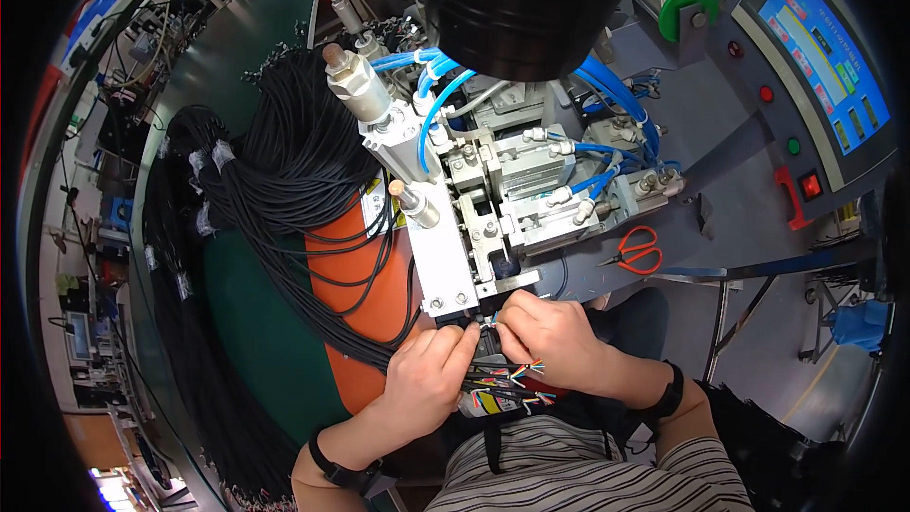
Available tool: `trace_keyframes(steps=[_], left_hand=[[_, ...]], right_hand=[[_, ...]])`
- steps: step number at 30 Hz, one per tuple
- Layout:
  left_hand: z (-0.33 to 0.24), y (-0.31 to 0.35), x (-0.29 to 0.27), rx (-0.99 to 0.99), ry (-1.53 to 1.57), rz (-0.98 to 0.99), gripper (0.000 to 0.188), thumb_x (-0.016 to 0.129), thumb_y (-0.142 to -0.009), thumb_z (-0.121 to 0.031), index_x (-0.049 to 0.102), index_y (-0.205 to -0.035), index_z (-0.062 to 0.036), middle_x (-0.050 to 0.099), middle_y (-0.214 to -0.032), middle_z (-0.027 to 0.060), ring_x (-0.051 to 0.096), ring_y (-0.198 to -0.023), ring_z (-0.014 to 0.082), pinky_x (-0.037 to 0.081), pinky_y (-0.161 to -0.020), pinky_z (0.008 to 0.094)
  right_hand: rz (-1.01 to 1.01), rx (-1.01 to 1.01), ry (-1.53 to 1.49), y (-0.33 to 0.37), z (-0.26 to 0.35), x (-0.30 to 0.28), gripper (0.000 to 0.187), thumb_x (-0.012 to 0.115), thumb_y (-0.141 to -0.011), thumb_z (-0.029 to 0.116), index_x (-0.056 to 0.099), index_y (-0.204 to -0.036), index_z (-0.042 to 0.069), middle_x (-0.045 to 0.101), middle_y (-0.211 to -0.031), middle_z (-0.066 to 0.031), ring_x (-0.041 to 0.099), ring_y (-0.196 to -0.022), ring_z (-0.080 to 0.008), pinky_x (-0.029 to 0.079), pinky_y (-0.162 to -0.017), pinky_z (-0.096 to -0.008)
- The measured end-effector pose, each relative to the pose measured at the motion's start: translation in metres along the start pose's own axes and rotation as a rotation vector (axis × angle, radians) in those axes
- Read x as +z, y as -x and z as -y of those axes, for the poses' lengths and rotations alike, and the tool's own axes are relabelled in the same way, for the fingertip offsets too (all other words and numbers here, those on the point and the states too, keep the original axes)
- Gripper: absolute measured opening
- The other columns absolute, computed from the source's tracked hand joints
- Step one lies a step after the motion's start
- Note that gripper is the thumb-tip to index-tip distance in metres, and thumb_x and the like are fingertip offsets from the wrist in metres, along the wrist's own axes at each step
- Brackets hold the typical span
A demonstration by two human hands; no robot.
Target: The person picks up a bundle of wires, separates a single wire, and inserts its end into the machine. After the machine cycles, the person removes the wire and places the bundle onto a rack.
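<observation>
— What do you see around the crimping machine (493, 218), and does something stand in the way?

— I watch from far, so I tell only what is clear. Left of the machine a big bundle of black cables (284, 161) lies over an orange mat (365, 294) on the green surface (256, 341). Right of the machine, red-handled scissors (640, 251) lie on the grey top. Farther right of it stands a control panel (820, 66) with a blue screen and round buttons. Blue air hoses (607, 85) go over the top of the machine. Above it, a dark round object (536, 0) close to the camera hides the back part of the machine.

— And the hands?

— Both are just below the front of the machine. My left hand (427, 384) has the grip pressed together around thin cables with coloured wire ends (517, 379), which lie just below the machine, between the two hands. My right hand (555, 337) has its fingertips (502, 318) pinched together at the machine's front slot, near a wire end. The wire itself is too small to see there, so I cannot tell if the grip holds it.
</observation>
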State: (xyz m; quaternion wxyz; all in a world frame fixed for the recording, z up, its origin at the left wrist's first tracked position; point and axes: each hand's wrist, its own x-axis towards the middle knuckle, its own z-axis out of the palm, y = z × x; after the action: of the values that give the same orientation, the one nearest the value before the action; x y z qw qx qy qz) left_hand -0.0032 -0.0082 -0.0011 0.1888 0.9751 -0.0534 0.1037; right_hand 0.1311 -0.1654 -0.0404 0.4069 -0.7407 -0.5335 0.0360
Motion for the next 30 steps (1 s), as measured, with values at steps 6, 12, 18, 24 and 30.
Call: trace_keyframes(steps=[6, 12, 18, 24, 30], left_hand=[[-0.005, -0.008, -0.011, 0.081, -0.11, 0.125, 0.046, 0.061, -0.076, -0.01, 0.061, -0.121, 0.0039, 0.051, -0.086, 0.0055, 0.053, -0.075, 0.0195, 0.045, -0.063, 0.0301], [-0.009, -0.015, -0.015, 0.092, -0.182, 0.194, 0.046, 0.06, -0.077, -0.009, 0.061, -0.121, 0.0049, 0.051, -0.086, 0.0055, 0.052, -0.077, 0.0186, 0.045, -0.062, 0.0292], [-0.008, -0.017, -0.015, 0.059, -0.168, 0.199, 0.046, 0.06, -0.076, -0.01, 0.061, -0.121, 0.0031, 0.052, -0.088, 0.0059, 0.054, -0.078, 0.0206, 0.046, -0.065, 0.0318], [0.001, -0.006, -0.013, -0.045, 0.0, 0.134, 0.048, 0.065, -0.071, -0.007, 0.064, -0.119, -0.0021, 0.053, -0.092, 0.0069, 0.055, -0.081, 0.0245, 0.046, -0.071, 0.0362], [0.017, 0.022, -0.015, -0.161, -0.015, -0.01, 0.049, 0.07, -0.063, -0.001, 0.065, -0.112, -0.0021, 0.054, -0.092, 0.0085, 0.056, -0.082, 0.0269, 0.046, -0.073, 0.0373]], right_hand=[[0.011, -0.005, 0.042, -0.001, 0.002, -0.001, 0.01, 0.067, -0.083, 0.011, 0.062, -0.087, 0.003, 0.055, -0.078, -0.0086, 0.061, -0.057, -0.0253, 0.048, -0.049, -0.0361], [0.045, 0.041, 0.052, -0.002, 0.004, -0.003, 0.011, 0.07, -0.081, 0.008, 0.064, -0.09, 0.003, 0.061, -0.082, -0.0084, 0.063, -0.058, -0.0246, 0.049, -0.049, -0.035], [-0.073, -0.008, -0.008, -0.004, -0.002, 0.0, 0.01, 0.07, -0.081, 0.006, 0.065, -0.089, 0.003, 0.062, -0.079, -0.0082, 0.063, -0.056, -0.0232, 0.049, -0.048, -0.0342], [0.07, 0.262, -0.352, -0.001, -0.01, 0.002, 0.014, 0.07, -0.083, 0.01, 0.064, -0.093, 0.003, 0.062, -0.07, -0.0073, 0.063, -0.055, -0.0248, 0.05, -0.052, -0.0347], [0.048, 0.281, -0.377, 0.004, -0.007, -0.002, 0.014, 0.073, -0.083, 0.005, 0.066, -0.095, 0.0, 0.061, -0.068, -0.0035, 0.055, -0.053, -0.0095, 0.042, -0.049, -0.0239]])
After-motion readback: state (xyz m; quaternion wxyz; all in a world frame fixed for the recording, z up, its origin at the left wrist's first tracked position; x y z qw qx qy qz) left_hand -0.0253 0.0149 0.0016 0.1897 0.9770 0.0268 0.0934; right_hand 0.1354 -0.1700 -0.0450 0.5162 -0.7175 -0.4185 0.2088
